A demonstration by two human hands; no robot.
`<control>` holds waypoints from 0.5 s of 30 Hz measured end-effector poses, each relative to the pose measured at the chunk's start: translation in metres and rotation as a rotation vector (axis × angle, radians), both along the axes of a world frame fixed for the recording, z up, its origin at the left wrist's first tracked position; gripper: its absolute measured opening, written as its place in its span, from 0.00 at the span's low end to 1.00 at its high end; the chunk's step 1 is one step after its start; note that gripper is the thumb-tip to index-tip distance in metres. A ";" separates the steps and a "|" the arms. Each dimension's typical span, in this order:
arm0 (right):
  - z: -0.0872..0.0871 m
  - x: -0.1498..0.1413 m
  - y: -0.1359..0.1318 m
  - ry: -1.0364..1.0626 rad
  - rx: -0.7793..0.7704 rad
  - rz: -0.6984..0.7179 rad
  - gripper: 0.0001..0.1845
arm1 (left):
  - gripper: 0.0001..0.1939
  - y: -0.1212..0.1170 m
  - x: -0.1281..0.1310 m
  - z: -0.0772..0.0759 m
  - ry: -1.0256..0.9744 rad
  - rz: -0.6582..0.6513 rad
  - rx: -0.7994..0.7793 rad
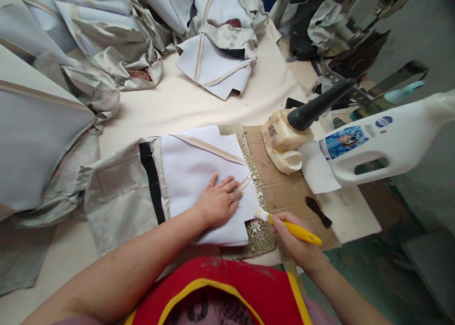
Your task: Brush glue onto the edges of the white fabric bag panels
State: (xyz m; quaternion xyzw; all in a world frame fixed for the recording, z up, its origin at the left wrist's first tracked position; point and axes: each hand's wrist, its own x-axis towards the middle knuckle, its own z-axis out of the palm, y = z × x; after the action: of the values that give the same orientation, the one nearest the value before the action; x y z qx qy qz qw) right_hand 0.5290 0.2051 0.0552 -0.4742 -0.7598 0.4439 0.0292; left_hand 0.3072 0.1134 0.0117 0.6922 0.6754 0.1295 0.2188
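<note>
My left hand (pixel 218 202) lies flat with its fingers spread on a white fabric piece (pixel 192 173) that has beige strips across it. This piece joins a grey cloth part (pixel 113 197) with a black band (pixel 151 178). In my right hand (pixel 293 237) is a brush with a yellow handle (pixel 302 233). Its pale bristles (pixel 262 214) touch or hover just at the right edge of the white fabric. Beneath that edge sits a board (pixel 261 235) crusted with dried, crumbly residue.
On cardboard (pixel 287 197) to the right stand a glue-crusted container (pixel 280 140) with a black handle (pixel 320 106) and a dark flat tool (pixel 318 211). A large white jug (pixel 391 140) lies beyond. Similar fabric pieces (pixel 216 64) pile up at the back and left.
</note>
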 end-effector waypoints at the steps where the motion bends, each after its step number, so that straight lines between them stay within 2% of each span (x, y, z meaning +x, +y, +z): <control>1: -0.002 -0.001 0.001 0.004 0.014 0.013 0.17 | 0.15 0.000 0.000 0.000 -0.004 0.000 -0.004; 4: -0.005 -0.005 0.004 0.012 0.107 -0.023 0.17 | 0.16 0.001 -0.002 0.002 -0.019 -0.002 -0.028; 6: -0.006 -0.008 0.006 0.031 0.095 0.036 0.16 | 0.16 0.002 -0.003 0.007 -0.026 -0.001 -0.048; 8: -0.006 -0.012 0.008 0.053 0.062 0.106 0.17 | 0.16 0.001 -0.002 0.015 -0.027 0.002 -0.084; 11: -0.006 -0.023 0.013 0.099 0.130 0.047 0.16 | 0.17 -0.007 0.004 0.033 -0.023 0.015 -0.151; 13: -0.009 -0.033 0.019 0.133 0.139 0.015 0.17 | 0.24 -0.018 0.010 0.039 -0.036 -0.004 -0.171; 15: -0.015 -0.042 0.026 0.172 0.086 0.052 0.17 | 0.36 -0.032 0.016 0.036 -0.055 -0.046 -0.202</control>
State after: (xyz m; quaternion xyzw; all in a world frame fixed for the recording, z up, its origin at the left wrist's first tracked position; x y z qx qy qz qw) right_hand 0.4869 0.2311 0.0402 -0.4129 -0.7849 0.4504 0.1032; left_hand 0.3228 0.0814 0.0479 0.6781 0.6627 0.0747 0.3089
